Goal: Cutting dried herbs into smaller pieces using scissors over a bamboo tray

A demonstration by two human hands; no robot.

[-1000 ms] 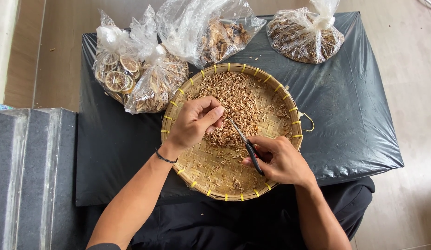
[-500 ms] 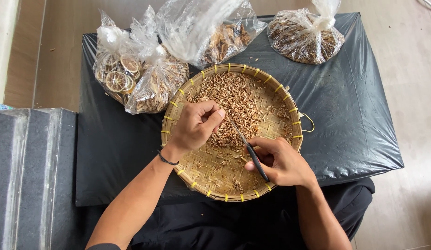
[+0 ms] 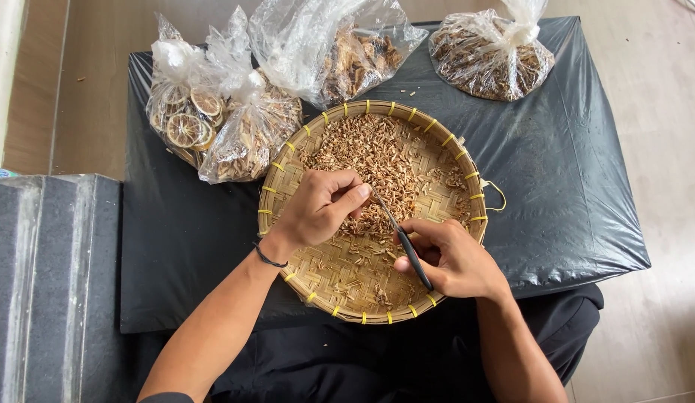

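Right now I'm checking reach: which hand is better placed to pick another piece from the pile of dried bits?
Left hand: its fingers touch the pile; right hand holds scissors.

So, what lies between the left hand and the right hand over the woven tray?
In the head view, the blades of the scissors span the gap from the right hand to the left hand, over brown chopped pieces in the woven tray.
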